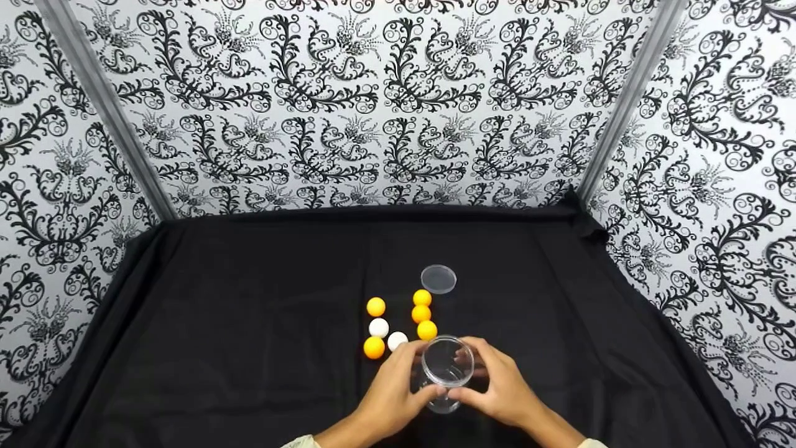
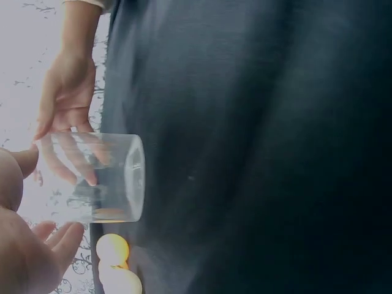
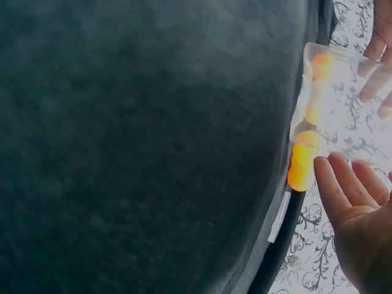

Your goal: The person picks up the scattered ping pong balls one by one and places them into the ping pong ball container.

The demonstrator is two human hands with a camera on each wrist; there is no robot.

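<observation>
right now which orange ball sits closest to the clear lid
The top orange ball of the right-hand column of three, just below the clear lid. The other orange balls lie lower, nearer the hands, or over in the left group.

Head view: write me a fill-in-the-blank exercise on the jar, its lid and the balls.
1. Both hands are at the clear jar, which holds ____ balls.
2. The jar's lid lies on the ____ cloth, apart from the jar.
3. Among the balls there are five orange balls and ____ white balls.

Missing words: no; black; two
</observation>
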